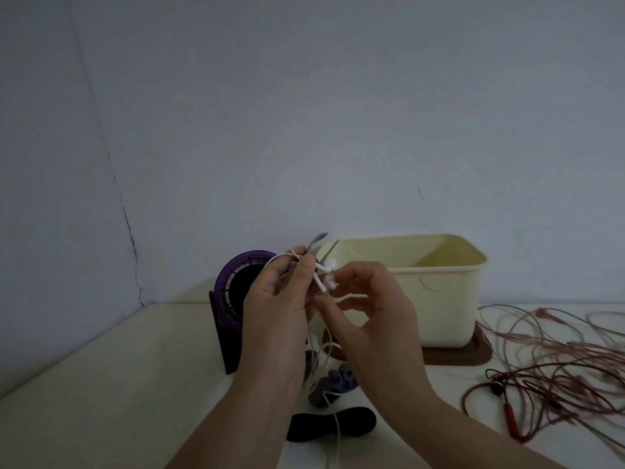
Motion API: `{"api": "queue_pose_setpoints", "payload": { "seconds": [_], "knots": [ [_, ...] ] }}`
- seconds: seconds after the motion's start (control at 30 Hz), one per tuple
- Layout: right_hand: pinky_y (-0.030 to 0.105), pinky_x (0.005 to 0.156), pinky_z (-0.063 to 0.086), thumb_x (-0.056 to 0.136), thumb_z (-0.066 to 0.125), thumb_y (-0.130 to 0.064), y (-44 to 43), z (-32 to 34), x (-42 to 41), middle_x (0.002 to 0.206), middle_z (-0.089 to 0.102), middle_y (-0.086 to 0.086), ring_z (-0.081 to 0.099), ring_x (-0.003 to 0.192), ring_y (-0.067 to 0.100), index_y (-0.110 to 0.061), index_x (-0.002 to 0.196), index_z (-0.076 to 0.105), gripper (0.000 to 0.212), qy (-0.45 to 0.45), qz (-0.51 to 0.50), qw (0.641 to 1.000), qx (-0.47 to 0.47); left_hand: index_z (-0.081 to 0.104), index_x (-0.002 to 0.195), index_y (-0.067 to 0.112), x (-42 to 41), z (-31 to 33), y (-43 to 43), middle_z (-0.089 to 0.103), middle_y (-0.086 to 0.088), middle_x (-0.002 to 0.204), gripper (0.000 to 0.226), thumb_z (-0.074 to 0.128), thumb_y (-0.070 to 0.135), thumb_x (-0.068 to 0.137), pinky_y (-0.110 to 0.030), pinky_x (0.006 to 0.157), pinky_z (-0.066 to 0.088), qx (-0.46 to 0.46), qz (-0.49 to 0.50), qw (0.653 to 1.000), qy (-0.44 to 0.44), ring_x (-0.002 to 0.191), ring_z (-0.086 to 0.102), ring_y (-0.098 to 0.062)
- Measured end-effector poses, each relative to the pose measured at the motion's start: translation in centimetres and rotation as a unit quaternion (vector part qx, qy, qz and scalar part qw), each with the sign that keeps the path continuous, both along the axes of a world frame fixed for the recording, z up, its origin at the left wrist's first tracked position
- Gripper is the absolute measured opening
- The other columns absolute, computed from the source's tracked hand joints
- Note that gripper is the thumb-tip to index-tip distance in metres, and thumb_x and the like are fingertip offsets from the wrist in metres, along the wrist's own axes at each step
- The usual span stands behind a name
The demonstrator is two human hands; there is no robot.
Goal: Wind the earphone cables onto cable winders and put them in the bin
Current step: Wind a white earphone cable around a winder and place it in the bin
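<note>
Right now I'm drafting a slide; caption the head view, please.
Left hand grips a grey cable winder, right hand pinches the white earphones beside it, cream bin behind.

A plain, dim room, most likely a corner of a home: a bare painted wall [304,113] with a long crack [125,218], a pale tabletop [101,384] set against it, a cream plastic bin [439,299] on a wooden tray [473,358], and loose reddish cables [558,360] tangled beside it

White earphones [325,278] aloft near cream bin [443,299]
</note>
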State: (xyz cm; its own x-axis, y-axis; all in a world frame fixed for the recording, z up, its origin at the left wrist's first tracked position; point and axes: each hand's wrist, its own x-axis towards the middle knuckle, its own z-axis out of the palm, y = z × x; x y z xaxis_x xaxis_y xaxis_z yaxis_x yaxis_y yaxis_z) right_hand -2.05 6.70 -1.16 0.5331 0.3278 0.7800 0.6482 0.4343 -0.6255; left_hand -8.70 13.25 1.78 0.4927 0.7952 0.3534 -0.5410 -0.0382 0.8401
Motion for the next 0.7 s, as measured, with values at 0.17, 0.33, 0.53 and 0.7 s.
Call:
{"api": "queue_pose_setpoints", "payload": {
  "seconds": [0.17,0.33,0.53,0.7],
  "knots": [
    [0.016,0.068,0.051,0.077,0.076,-0.008,-0.3,0.4,0.2,0.078,0.067,-0.008,0.065,0.075,0.01,-0.021,0.082,0.061,0.021,0.054,0.034,0.998,0.001,0.069,0.101,0.021,0.3,-0.1,-0.5,0.075,0.001,0.092,0.015,0.06,0.017,0.089,-0.023,0.07,0.052,-0.018,-0.003,1.0,-0.009,0.085,0.071,-0.009],
    [0.017,0.066,0.051,0.08,0.073,-0.014,-0.5,1.1,0.4,0.07,0.07,0.0,0.067,0.07,0.009,-0.019,0.1,0.058,0.025,0.171,0.131,0.976,-0.019,0.068,0.103,0.019,0.2,0.1,-0.3,0.075,0.001,0.09,0.015,0.062,0.016,0.09,-0.018,0.062,0.053,-0.029,-0.011,1.0,-0.006,0.078,0.07,-0.006],
    [0.016,0.062,0.049,0.083,0.07,-0.016,-0.9,1.6,0.9,0.062,0.067,-0.004,0.063,0.061,0.004,-0.025,0.094,0.062,0.016,0.13,0.124,0.982,-0.052,0.069,0.098,0.022,0.1,0.1,-0.4,0.074,0.004,0.086,0.012,0.061,0.017,0.091,-0.019,0.061,0.051,-0.02,-0.016,1.0,0.011,0.073,0.068,-0.003],
    [0.025,0.063,0.053,0.084,0.07,-0.018,-0.9,1.5,0.7,0.065,0.068,0.0,0.063,0.062,0.009,-0.023,0.09,0.062,0.011,0.109,0.107,0.987,-0.059,0.069,0.094,0.018,0.1,0.1,-0.7,0.073,0.004,0.079,0.011,0.059,0.014,0.092,-0.018,0.058,0.053,0.004,-0.023,1.0,0.009,0.07,0.068,-0.004]
  ]
}}
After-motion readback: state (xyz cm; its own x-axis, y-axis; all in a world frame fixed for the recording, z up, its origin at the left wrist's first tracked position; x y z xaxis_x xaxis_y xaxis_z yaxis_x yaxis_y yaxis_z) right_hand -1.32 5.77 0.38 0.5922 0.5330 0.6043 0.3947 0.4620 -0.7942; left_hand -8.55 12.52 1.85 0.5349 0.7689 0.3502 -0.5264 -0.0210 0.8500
